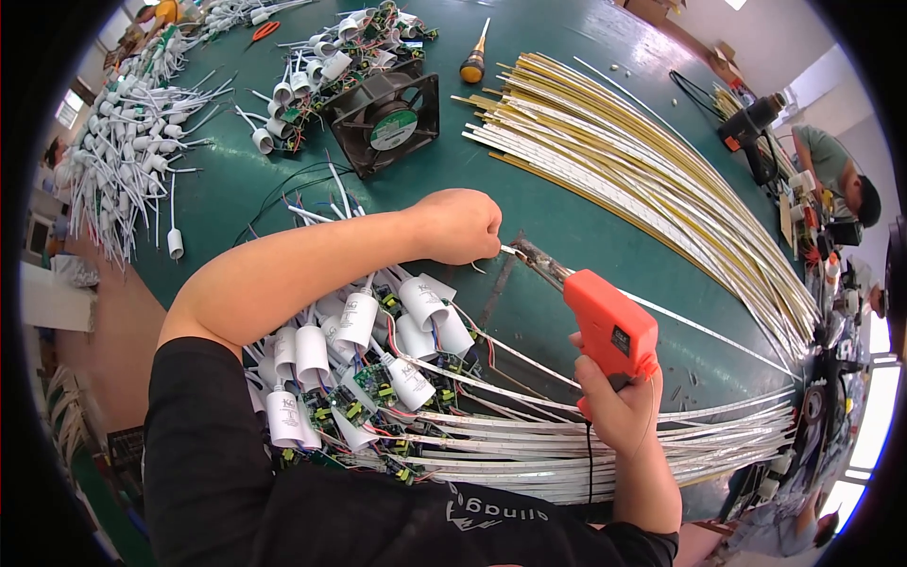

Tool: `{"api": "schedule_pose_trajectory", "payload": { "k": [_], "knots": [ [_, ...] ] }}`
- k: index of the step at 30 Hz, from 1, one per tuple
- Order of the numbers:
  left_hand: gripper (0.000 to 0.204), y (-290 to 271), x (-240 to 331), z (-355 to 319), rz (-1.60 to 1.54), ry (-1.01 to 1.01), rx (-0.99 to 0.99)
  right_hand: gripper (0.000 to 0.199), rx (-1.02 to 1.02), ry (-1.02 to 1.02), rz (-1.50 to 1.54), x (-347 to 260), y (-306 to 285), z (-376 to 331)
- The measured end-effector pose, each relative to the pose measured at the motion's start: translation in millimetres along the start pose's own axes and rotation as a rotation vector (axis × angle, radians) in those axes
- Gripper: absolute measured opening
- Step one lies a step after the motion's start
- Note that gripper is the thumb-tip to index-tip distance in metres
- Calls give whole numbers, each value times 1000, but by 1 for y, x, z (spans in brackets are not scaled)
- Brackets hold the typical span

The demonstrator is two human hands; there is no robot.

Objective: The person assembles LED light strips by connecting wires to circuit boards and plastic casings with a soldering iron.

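My right hand [614, 402] grips an orange-red soldering gun [614, 321] by its handle, its barrel and tip angled up and left. My left hand [460, 227] is closed, reaching across from the left. From its fingers a thin white strip end [510, 250] sticks out against the gun's tip; the rest of what it holds is hidden. Below my left forearm lies a pile of white lamp sockets [358, 321] with green circuit boards [375, 386] and coloured wires. Long narrow white LED strips [586, 442] run rightward from them.
A black square fan [387, 123] stands behind my left forearm. Bundled white and yellow strips [624, 180] cover the far right. White sockets with leads [132, 156] heap at far left. A screwdriver [474, 61], orange scissors [263, 34] and a heat gun [751, 128] lie farther off. Other people sit around.
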State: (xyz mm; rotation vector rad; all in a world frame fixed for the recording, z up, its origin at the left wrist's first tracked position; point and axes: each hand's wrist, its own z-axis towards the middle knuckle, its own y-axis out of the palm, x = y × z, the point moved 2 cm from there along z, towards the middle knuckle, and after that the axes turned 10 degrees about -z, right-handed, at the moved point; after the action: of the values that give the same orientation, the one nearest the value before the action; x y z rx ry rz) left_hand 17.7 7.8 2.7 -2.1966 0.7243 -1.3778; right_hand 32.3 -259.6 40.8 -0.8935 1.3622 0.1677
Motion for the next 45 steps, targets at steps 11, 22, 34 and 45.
{"api": "schedule_pose_trajectory", "payload": {
  "k": [11,22,34,45],
  "knots": [
    [16,2,-3,2,-4,15,11,22,-41,12,-132,3,3,3],
    [16,1,-2,1,15,39,17,22,9,53,-18,2,2,0],
    [16,0,0,1,30,17,11,24,-1,21,-126,0,4,3],
    [15,1,-1,1,3,8,13,35,67,51,188,-10,-13,-13]
  ]
}}
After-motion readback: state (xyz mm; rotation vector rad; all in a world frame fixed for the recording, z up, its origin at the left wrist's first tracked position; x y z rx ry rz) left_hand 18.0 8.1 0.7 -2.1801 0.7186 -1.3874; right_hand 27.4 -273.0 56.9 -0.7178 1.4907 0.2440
